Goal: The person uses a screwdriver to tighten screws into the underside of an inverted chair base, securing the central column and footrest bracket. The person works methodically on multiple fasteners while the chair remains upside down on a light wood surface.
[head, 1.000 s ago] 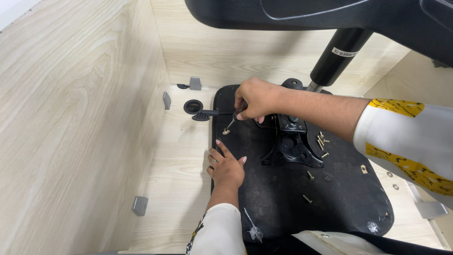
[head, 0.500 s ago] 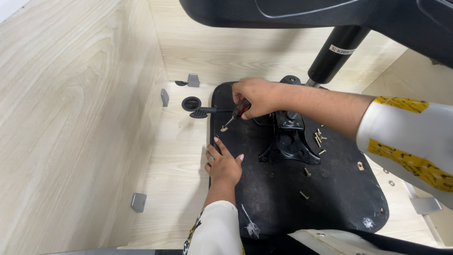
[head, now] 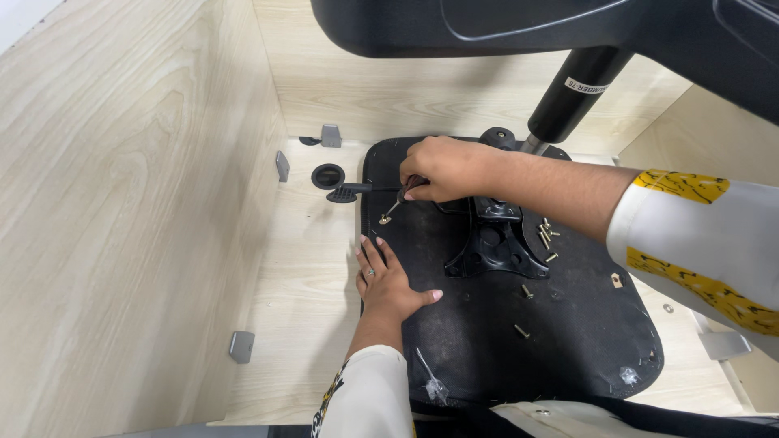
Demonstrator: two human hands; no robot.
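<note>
On the pale wood surface [head: 300, 324]: black chair seat underside [head: 519, 341], mounting plate [head: 495, 243] at its middle.
Right hand [head: 446, 169]: fingers closed round a small tool [head: 403, 193], tip on a screw [head: 385, 219] near the seat's left edge.
Left hand [head: 385, 280]: fingers spread flat, pressing the seat edge, gripping nothing.
Loose screws [head: 546, 235]: scattered right of the plate.
Lever [head: 350, 193]: black, just left of the tool.
Risk: tool tip could slip off the screw if tilted; judged, loose screws could roll away if the seat shifted.
</note>
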